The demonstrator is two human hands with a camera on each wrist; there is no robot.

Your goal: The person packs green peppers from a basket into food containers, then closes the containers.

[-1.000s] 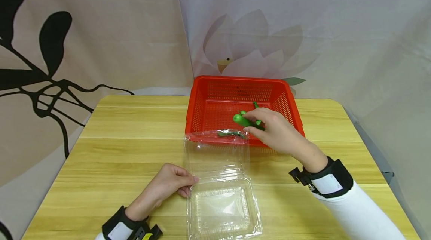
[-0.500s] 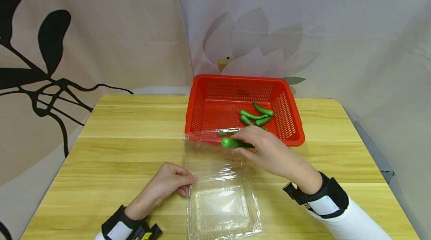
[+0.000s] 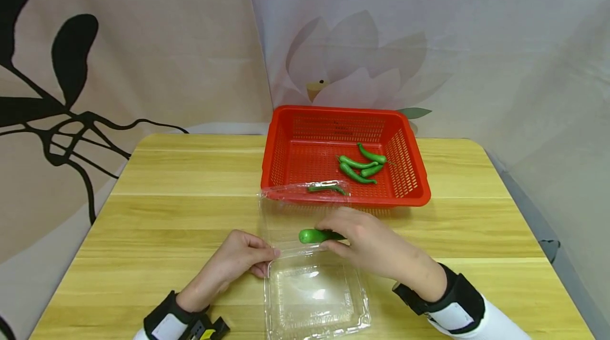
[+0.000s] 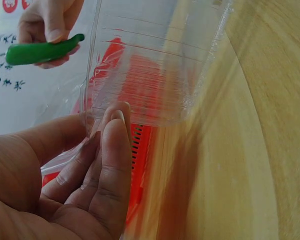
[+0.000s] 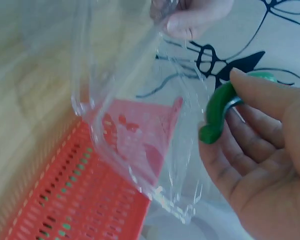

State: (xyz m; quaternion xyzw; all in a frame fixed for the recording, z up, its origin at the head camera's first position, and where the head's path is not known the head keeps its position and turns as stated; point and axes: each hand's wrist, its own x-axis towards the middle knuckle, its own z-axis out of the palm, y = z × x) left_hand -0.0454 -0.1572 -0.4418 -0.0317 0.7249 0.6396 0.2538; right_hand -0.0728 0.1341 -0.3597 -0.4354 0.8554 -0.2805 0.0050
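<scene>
Within the right grip lies a pepper.

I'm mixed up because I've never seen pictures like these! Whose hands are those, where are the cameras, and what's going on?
There's no robot here, just a person's two bare hands. The wide picture comes from a camera worn on the head, looking forward and down. The other two come from cameras worn on the wrists, so they look tilted and close-up.

The left hand pinches the edge of an open, clear plastic box on a wooden table. The right hand holds a green pepper near the box. Farther back is a red basket with more green peppers inside.
</scene>
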